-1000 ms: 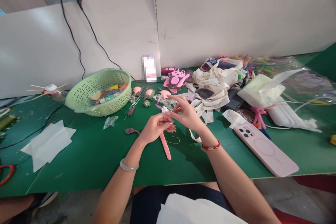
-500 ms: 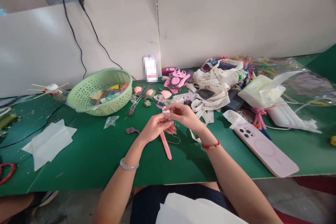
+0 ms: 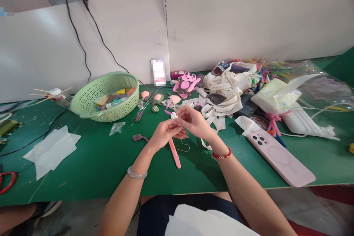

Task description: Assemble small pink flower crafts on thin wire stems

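White scrap (image 3: 173, 115) at fingertips, mid-table, between both hands. Left hand (image 3: 166, 134) curled, fingertips pinching scrap from below and 9 o'clock side. Right hand (image 3: 193, 121) closed down from earlier spread, thumb and fingers pinching scrap from 3 o'clock; open gap between hands gone. Scrap's exact material and folds too small to tell. Thin wire (image 3: 184, 146) hanging below hands, loop at 5 o'clock; link to scrap not resolvable. Pink strip (image 3: 174, 153) at 6 o'clock, upper end just under left fingers, lying on green table (image 3: 83, 169). Nearby: mauve clay lump (image 3: 139, 137) at 9 o'clock, green plastic basket (image 3: 121, 84) at 10–11 o'clock, pink panda cutout (image 3: 186, 83) at 12, white ribbon tangle (image 3: 224, 105) at 1, phone in pink case (image 3: 280, 158) at 4.
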Available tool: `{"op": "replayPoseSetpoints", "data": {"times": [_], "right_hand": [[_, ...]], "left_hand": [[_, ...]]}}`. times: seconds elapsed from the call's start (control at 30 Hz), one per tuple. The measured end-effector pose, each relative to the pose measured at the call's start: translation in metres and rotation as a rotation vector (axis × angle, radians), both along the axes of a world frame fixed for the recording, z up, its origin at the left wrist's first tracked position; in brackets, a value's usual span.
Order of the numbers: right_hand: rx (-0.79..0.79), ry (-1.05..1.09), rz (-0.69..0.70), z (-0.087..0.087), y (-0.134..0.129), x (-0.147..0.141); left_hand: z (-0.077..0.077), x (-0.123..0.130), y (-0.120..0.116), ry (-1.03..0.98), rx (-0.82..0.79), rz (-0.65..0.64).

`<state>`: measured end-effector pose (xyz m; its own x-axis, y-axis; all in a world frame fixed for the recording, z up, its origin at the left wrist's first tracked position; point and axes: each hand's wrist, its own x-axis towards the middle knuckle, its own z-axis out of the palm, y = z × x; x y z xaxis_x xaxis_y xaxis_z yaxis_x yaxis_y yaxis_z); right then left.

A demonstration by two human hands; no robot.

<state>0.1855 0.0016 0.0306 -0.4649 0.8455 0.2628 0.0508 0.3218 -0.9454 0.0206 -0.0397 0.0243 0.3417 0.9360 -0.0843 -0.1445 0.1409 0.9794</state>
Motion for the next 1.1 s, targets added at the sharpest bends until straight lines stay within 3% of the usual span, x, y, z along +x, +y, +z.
{"op": "replayPoseSetpoints", "data": {"times": [0.23,0.5,0.73,1.1], "right_hand": [[0.08,-0.105,-0.051,0.0047,-0.0019,0.0046],[-0.097,0.002,0.028,0.0071,-0.0014,0.0016],[-0.026,-0.045,-0.02,0.008,-0.0054,0.0002],[-0.029,0.0,0.096,0.0091,-0.0078,0.002]], "left_hand": [[0.0011,0.0008,-0.0006,0.029,0.002,0.01],[-0.0009,-0.0049,0.0017,0.016,0.089,0.012],[-0.0012,-0.0004,0.001,-0.053,0.083,0.045],[-0.0029,0.0036,-0.0018,-0.129,0.039,0.037]]}}
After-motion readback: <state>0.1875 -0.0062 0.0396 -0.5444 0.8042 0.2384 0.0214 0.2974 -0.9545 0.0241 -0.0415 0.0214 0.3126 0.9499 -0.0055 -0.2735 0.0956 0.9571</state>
